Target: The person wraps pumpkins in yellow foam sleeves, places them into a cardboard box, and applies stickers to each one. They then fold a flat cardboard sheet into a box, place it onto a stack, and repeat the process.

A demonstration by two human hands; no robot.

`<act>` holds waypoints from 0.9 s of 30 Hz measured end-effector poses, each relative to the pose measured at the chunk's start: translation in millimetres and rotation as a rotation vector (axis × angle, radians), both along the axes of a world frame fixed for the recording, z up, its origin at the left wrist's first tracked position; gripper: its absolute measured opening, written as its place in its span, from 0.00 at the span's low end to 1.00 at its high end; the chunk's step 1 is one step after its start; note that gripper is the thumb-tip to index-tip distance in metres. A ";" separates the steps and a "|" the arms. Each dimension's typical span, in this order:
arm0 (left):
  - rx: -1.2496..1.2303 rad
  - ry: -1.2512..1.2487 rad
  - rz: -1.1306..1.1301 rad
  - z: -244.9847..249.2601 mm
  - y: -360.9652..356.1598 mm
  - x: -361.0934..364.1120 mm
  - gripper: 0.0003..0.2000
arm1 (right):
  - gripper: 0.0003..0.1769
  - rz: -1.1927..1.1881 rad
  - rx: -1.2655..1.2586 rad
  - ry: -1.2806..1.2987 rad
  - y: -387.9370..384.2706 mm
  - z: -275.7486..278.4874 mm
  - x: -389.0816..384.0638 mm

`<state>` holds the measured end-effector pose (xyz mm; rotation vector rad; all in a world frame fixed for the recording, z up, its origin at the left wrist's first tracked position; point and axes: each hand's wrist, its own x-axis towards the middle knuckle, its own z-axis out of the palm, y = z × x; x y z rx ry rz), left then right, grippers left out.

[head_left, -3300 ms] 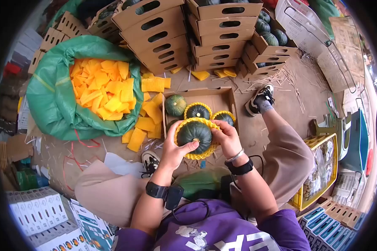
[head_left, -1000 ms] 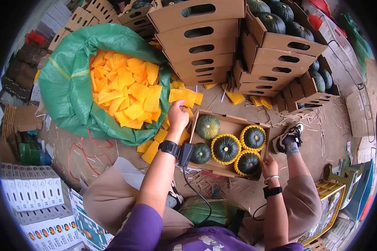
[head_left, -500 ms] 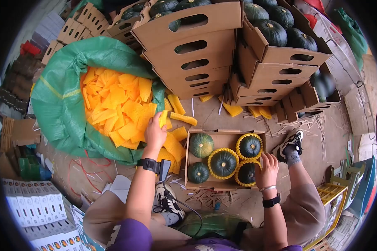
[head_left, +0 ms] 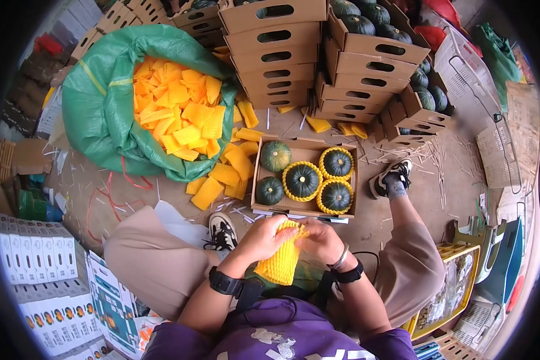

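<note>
While the person sits on the floor (head_left: 444, 180), both hands work one yellow foam net (head_left: 280, 264) just above the lap. Left hand (head_left: 265, 236) and right hand (head_left: 318, 237) are closed, fingers curled and pinching the net's top edge from either side. The rest of it hangs free below. Held this way, the mouth looks to be getting pulled apart; I can't see whether it is open. Something green lies under the net; can't tell what.

Box (head_left: 300, 210) sits straight ahead between the feet, likely so it stays within reach without shifting. Squashes in it: five.
- Three wear yellow nets: middle (head_left: 302, 180), upper right (head_left: 337, 162), lower right (head_left: 336, 195), touching one another.
- Two are bare: upper left (head_left: 276, 156), lower left (head_left: 270, 191).

The netted ones crowd the right side and the bare ones keep to the left, probably a way of telling them apart.

Green sack (head_left: 93, 120) stands to the left with its mouth spread wide, so the nets inside are exposed. Far too many to count.

Loose nets (head_left: 225, 174) lie scattered between sack and box, several and overlapping, so no firm count. A few more lie by the cartons (head_left: 276, 57).

Cartons are stacked behind the box in at least three piles, with dark squashes showing in the open tops. Piles overlap; number unsure.

Nets in the hands: one.
</note>
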<state>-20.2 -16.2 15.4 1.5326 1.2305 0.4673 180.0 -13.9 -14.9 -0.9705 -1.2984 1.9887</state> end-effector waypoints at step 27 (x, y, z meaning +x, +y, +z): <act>-0.136 -0.686 0.904 -66.5 68.2 -66.0 0.24 | 0.27 -0.333 -0.121 0.166 161.0 -72.9 -107.5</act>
